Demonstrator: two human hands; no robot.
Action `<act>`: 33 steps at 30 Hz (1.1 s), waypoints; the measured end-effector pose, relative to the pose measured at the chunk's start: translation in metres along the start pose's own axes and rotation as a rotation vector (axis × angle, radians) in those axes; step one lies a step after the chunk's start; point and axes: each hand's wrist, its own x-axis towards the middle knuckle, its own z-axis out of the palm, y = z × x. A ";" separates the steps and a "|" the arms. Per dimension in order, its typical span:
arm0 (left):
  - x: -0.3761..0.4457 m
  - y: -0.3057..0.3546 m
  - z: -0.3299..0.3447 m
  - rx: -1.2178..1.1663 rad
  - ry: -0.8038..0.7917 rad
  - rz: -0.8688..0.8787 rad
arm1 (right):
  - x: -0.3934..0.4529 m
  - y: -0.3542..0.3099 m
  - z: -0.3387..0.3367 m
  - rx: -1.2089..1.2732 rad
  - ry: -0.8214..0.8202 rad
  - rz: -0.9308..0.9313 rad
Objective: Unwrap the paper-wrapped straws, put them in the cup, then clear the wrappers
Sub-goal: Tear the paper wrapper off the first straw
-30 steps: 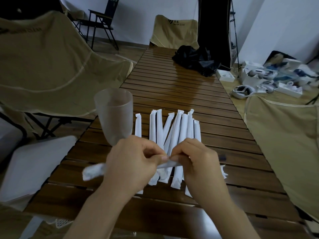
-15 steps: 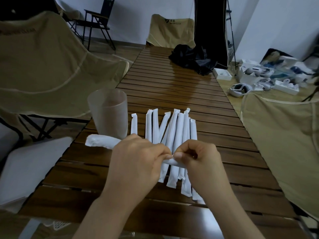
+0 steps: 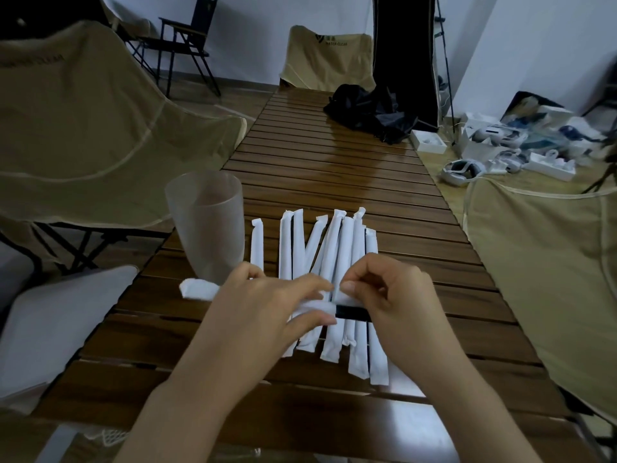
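Several straws in white paper wrappers (image 3: pixel 337 262) lie side by side on the slatted wooden table (image 3: pixel 334 168). A frosted translucent cup (image 3: pixel 208 225) stands upright to their left, nothing visible inside. Held crosswise above the pile is one straw: my left hand (image 3: pixel 263 315) grips its white wrapper (image 3: pixel 200 289), whose loose end sticks out to the left. My right hand (image 3: pixel 394 295) pinches the bare black straw end (image 3: pixel 352 311) showing between the two hands.
Beige folding chairs stand to the left (image 3: pixel 83 128), right (image 3: pixel 547 262) and at the table's far end (image 3: pixel 330 58). A black bag (image 3: pixel 370 111) lies on the far part of the table. White boxes and headsets (image 3: pixel 500 145) clutter the floor at right.
The hands have drawn slightly apart. A black stretch of straw is now bare between them where only white paper showed before.
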 end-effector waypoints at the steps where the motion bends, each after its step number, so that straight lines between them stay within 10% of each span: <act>1: -0.001 -0.003 0.000 -0.012 -0.009 0.002 | -0.001 -0.001 0.000 0.003 0.015 -0.027; 14: -0.001 -0.017 0.002 -0.163 0.000 0.025 | -0.001 0.006 0.000 0.029 0.028 -0.010; 21: -0.004 -0.025 0.002 -0.113 0.015 -0.025 | -0.002 0.006 -0.007 0.067 -0.218 -0.054; 33: -0.005 -0.025 -0.001 -0.177 -0.067 -0.076 | 0.000 0.013 -0.003 0.015 -0.019 -0.093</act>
